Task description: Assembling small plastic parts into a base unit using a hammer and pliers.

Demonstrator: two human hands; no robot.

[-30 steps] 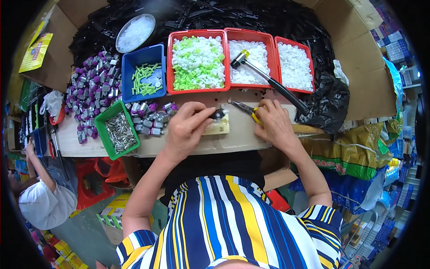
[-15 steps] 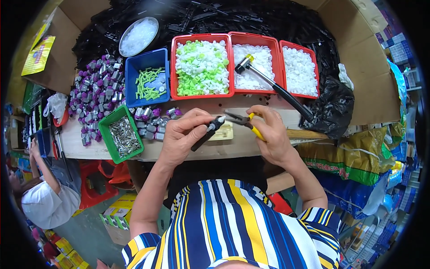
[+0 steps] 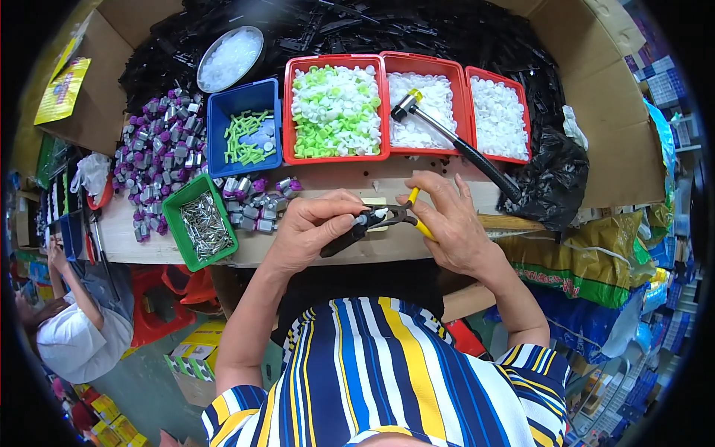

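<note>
My left hand [image 3: 313, 229] pinches a black plastic part [image 3: 344, 243] between thumb and fingers, above the table's front edge. A small white piece [image 3: 382, 213] shows at the part's end. My right hand [image 3: 456, 231] grips yellow-handled pliers [image 3: 403, 214], whose handles are spread. The jaws reach leftward to the black part, around its white end; whether they squeeze it I cannot tell. Below lies a cream-coloured block [image 3: 378, 202], partly hidden by the hands and pliers.
Red bins [image 3: 386, 112] of white and green caps stand behind, a hammer [image 3: 439, 131] lying across two. At left are a blue bin [image 3: 211, 134], a green bin of metal pins [image 3: 173, 223] and purple-silver motors [image 3: 167, 141]. Black parts [image 3: 335, 30] heap at the back. Another person [image 3: 86, 335] sits far left.
The pliers have moved left and down, their jaws coming onto the white end of the black part. My right fingers have spread with the handles. The left hand has shifted only slightly.
</note>
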